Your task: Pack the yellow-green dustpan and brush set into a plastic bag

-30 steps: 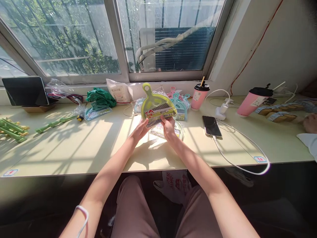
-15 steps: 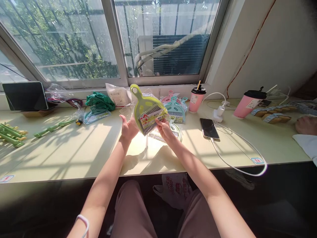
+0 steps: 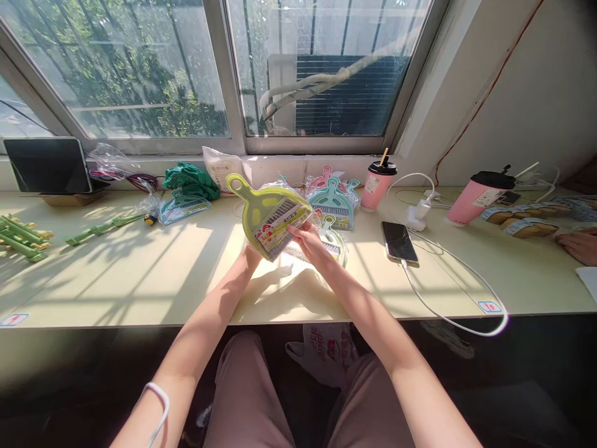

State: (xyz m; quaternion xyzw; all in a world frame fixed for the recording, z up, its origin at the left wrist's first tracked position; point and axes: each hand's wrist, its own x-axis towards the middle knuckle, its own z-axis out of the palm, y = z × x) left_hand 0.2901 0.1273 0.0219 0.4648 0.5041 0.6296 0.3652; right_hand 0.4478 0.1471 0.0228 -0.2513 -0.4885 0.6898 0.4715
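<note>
Both hands grip one packaged dustpan set above the tabletop.

Right hand (image 3: 308,241) fingers (image 3: 295,231) and left hand (image 3: 252,253) clamp the yellow-green plastic dustpan-and-brush set (image 3: 268,214), tilted, above the pale tabletop (image 3: 140,280); teal dustpan sets (image 3: 333,202) lie just behind it, black smartphone (image 3: 399,241) to its right.

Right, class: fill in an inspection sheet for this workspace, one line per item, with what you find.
Surface: pale desk under a window, sunlit with shadows.
Job's things: yellow-green dustpan set in clear wrap, held tilted above the desk.
Clutter: teal dustpan and pink ones behind; green sticks; two pink cups; tablet; green cloth.
Hands: right hand grips the set's lower edge; left hand supports it from behind, fingers hidden.
Cables: white cable from phone to charger.
Surroundings: another person's hand at far right.
</note>
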